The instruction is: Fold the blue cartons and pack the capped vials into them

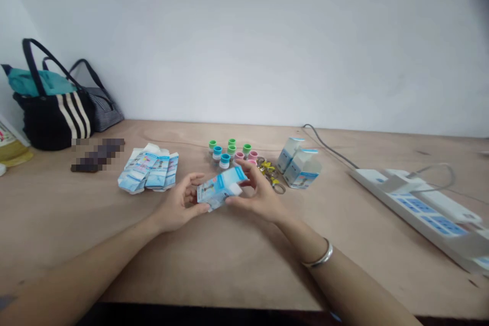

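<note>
Between my two hands a small blue and white cardboard box is held tilted above the table. My left hand grips its left end, thumb below and fingers behind. At the other end, by the flaps, my right hand has its thumb and fingers round the box. Just behind are several small jars with green, blue and pink lids, and beside them metal rings with yellow parts. Flattened blue boxes lie in a pile to the left. Two formed boxes stand on the right, their top flaps raised.
A white power strip with plugs and a grey cable lies at the right. Far left are a black striped bag, a grey bag and a bottle of yellow liquid. A wall stands behind the wooden table.
</note>
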Demonstrator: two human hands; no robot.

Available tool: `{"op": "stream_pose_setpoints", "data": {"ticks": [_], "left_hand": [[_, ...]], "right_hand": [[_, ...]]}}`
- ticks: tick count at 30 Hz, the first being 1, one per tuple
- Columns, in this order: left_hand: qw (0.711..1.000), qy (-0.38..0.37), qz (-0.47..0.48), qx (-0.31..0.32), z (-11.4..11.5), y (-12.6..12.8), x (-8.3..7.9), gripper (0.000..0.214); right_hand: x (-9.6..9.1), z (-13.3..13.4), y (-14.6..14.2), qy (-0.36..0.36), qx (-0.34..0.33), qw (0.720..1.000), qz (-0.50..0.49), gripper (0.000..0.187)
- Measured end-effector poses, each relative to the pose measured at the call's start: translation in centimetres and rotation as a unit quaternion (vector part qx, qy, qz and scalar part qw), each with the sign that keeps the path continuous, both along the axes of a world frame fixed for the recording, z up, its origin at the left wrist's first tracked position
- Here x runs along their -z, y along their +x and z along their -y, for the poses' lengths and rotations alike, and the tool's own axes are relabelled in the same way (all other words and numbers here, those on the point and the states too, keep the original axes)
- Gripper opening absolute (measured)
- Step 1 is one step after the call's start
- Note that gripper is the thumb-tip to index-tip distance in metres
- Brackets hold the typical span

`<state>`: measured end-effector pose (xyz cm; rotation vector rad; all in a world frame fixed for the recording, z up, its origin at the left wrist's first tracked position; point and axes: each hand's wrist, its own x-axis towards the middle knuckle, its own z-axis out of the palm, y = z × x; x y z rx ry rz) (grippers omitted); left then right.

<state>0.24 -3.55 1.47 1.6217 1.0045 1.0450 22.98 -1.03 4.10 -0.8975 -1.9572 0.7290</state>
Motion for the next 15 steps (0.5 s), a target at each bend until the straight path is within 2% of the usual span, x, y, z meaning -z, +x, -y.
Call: {"op": "stream_pose_setpoints", "data": {"ticks": [2, 4, 7, 9, 11, 12, 13, 15], "left_hand": [[1.000, 0.001, 0.015, -0.001, 0.1, 0.2, 0.1, 0.063], [1.000, 0.019, -0.005, 0.014, 0.2, 0.2, 0.0, 0.062], [0.982, 0.126, -0.141, 0.002, 0.1, -0.3, -0.4, 0.066], [0.931, 0.215, -0.290, -0.061, -0.3, -1.2, -0.9, 0.059], [0.855, 0.261, -0.422, -0.152, -0.9, -2.2, -1.3, 0.047], [0.818, 0.267, -0.470, -0.196, -1.3, -2.8, -1.3, 0.045], [0.786, 0.269, -0.505, -0.235, -1.7, -3.3, -1.3, 0.046], [0.741, 0.275, -0.546, -0.278, -2.3, -4.1, -0.9, 0.053]], "right_hand": [[0.0, -0.2, 0.0, -0.067, -0.040, 0.997, -0.020, 0.083], [-0.4, -0.2, 0.0, -0.110, -0.088, 0.990, 0.001, 0.069], [-1.8, 0.1, 0.7, -0.084, -0.068, 0.992, 0.059, 0.048], [-3.4, 0.2, 2.1, -0.040, -0.002, 0.991, 0.124, 0.040], [-5.1, 0.3, 4.2, -0.009, 0.113, 0.971, 0.208, 0.037], [-5.7, 0.3, 5.4, -0.005, 0.185, 0.949, 0.256, 0.038], [-6.2, 0.2, 6.7, -0.001, 0.263, 0.914, 0.309, 0.041], [-6.5, -0.2, 9.1, -0.018, 0.388, 0.824, 0.413, 0.044]]}}
